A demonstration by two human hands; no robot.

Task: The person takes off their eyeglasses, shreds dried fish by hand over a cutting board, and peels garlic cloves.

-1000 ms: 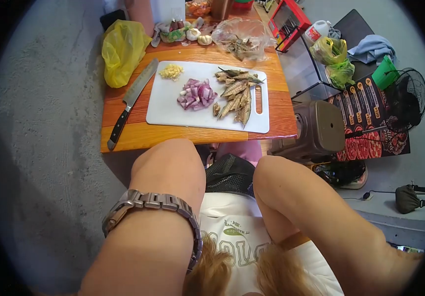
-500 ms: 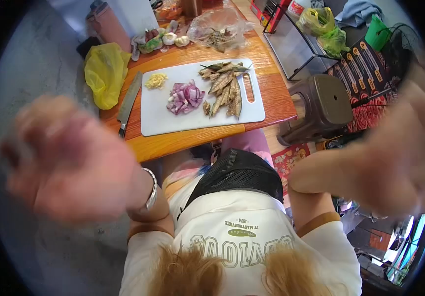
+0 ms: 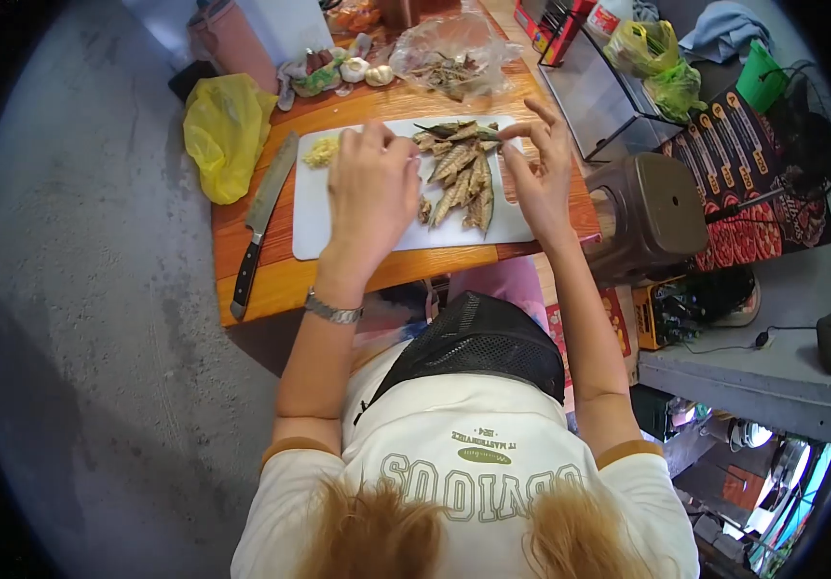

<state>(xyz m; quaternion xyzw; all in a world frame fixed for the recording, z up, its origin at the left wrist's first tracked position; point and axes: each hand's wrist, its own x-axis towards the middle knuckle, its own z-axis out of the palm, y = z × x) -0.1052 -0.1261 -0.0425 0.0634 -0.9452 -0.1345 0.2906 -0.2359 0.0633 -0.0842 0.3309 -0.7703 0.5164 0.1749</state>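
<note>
My left hand [image 3: 369, 193] is over the white cutting board [image 3: 311, 232], back toward me, with fingers bent and their tips hidden. It covers the spot where the chopped purple onion lay. Chopped garlic [image 3: 321, 151] shows just left of it. On the right part of the board lie several pieces of dried fish [image 3: 459, 179]. My right hand [image 3: 544, 174] is at the board's right edge, fingers apart and curved, thumb and index finger near a fish tail. I cannot tell whether they touch it. A knife [image 3: 263, 227] with a black handle rests left of the board.
A yellow plastic bag [image 3: 227, 135] is at the table's left edge. Garlic bulbs [image 3: 365, 72] and a clear plastic bag [image 3: 454, 58] with dried fish lie behind the board. A brown stool [image 3: 666, 207] stands right of the wooden table [image 3: 338, 280].
Both hands, raised wide apart near the camera before, have come down and inward to the cutting board. My left hand now hides the onion. The view has shifted slightly.
</note>
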